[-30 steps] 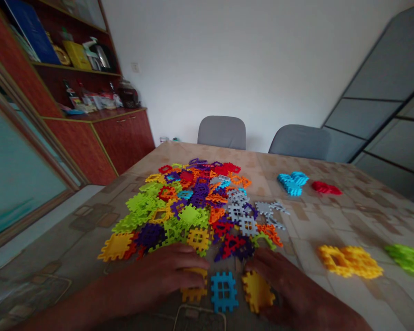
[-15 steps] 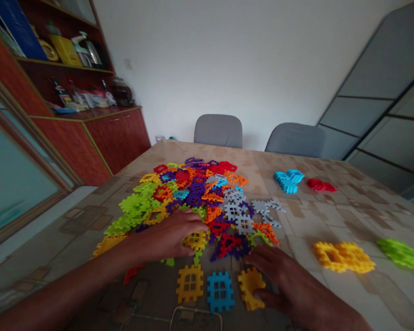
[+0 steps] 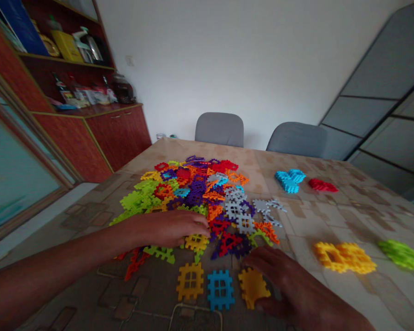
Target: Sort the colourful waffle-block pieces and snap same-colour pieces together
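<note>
My left hand [image 3: 182,228] hovers low over the near edge of a heap of interlocking plastic tiles, its fingers stretched out and its thumb hidden. Just under its fingertips lies a yellow window tile [image 3: 197,242], partly covered. In front of the heap, a yellow window tile [image 3: 190,281], a blue window tile [image 3: 220,289] and a solid yellow tile [image 3: 252,288] lie in a row. My right hand [image 3: 279,280] rests beside the solid yellow tile, fingers and thumb apart around its right side, the thumb at its lower edge.
Lime-green tiles [image 3: 138,202] bank up on the heap's left, grey tiles [image 3: 239,214] on its right. Separate stacks of blue [image 3: 290,180], red [image 3: 323,185], yellow [image 3: 345,257] and green tiles [image 3: 402,254] sit farther right. Two grey chairs [image 3: 219,129] stand behind the table.
My left hand has shifted forward over the yellow window tile, covering more of it. My right thumb has slid back off the solid yellow tile, which now lies flatter.
</note>
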Available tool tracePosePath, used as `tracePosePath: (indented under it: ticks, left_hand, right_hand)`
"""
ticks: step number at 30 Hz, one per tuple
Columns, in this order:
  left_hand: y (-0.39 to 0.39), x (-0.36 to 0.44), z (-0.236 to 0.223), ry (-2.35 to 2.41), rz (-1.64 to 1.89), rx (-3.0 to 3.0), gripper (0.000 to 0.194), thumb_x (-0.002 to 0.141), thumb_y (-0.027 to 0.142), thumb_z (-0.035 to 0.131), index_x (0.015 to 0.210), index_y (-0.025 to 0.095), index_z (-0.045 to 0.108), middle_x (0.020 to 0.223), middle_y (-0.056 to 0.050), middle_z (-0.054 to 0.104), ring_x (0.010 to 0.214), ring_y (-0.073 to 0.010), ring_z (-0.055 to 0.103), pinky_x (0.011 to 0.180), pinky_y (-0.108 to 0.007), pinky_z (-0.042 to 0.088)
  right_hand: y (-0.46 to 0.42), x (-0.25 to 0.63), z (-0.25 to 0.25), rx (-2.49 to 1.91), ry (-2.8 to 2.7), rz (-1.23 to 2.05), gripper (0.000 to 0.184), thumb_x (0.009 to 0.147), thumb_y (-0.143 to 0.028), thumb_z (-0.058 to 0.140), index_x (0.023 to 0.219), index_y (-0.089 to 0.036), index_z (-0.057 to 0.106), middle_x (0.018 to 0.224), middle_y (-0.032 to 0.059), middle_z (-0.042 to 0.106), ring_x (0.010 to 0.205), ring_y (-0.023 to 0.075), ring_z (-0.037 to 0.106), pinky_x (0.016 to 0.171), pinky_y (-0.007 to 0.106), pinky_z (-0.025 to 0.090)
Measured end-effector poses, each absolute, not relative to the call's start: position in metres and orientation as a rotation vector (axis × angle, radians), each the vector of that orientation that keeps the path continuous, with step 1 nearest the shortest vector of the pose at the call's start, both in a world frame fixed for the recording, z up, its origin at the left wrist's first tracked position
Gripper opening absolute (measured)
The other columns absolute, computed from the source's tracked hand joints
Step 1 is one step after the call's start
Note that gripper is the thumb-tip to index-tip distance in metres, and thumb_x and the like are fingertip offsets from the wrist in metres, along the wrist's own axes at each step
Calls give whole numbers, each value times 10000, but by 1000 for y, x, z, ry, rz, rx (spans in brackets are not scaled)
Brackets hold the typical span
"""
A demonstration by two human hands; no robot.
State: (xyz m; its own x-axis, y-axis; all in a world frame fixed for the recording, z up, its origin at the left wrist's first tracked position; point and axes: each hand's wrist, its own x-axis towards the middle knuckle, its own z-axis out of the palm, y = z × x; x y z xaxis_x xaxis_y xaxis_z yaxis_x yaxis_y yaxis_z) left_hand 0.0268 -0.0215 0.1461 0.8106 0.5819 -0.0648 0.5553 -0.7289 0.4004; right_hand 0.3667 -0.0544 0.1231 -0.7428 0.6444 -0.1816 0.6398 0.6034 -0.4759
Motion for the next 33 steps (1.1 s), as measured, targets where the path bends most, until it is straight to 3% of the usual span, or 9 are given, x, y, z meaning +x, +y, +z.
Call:
tracePosePath:
  ticks: [7,10,13,16,20,25,29,33]
  left_hand:
    - [-11,31,145,766,20,2691,509,741,-30,776,1163,224,648,1320,-86,678,1198,-278,645,1034,-331,460]
    - [-10,32,145,735,-5,2717,550,735,-42,750,1198,226,621,1356,-78,656,1215,-265,632,1047,-327,448]
    - [-11,33,146,697,-22,2740,681,704,-119,621,1268,261,589,1407,-44,621,1260,-237,602,1064,-305,432]
    - [-11,35,145,687,-35,2764,686,707,-145,531,1243,275,608,1421,-40,604,1258,-233,602,1031,-288,448]
    - [-7,37,143,691,-58,2776,598,729,-96,614,1207,263,616,1336,-49,650,1187,-259,636,978,-298,473]
    - [-4,36,147,729,-26,2757,620,706,25,792,1258,226,595,1345,-63,647,1213,-283,613,1045,-328,435]
    - [-10,29,163,878,115,2628,604,752,131,787,1306,258,582,1322,-28,658,1224,-239,609,1068,-288,415]
    - [-37,24,167,1096,170,2558,633,758,181,754,1349,292,558,1357,-20,632,1231,-247,606,1054,-300,439]
  right_hand:
    - [-55,361,128,-1140,-2803,813,568,836,-284,720,1390,-252,598,1424,112,602,1309,329,544,1099,462,439]
    - [-55,362,126,-1154,-2830,817,596,817,-269,732,1397,-244,596,1422,117,605,1311,336,543,1098,470,443]
    - [-55,365,123,-1172,-2852,852,670,826,-287,725,1466,-247,533,1491,120,546,1374,341,486,1143,489,397]
    - [-55,367,122,-1211,-2846,922,707,820,-290,728,1491,-249,506,1546,119,485,1419,347,432,1172,499,357]
    - [-56,359,133,-1234,-2852,968,709,788,-242,739,1467,-216,537,1537,142,491,1423,365,418,1179,529,331]
    - [-56,350,144,-1250,-2872,952,688,730,-221,794,1392,-205,609,1472,140,552,1361,361,473,1164,505,343]
    - [-56,352,138,-1187,-2853,926,658,750,-273,811,1375,-208,615,1428,128,580,1323,335,494,1144,468,362]
    - [-55,355,134,-1128,-2842,883,640,766,-314,820,1367,-226,616,1405,113,594,1297,324,513,1114,451,395]
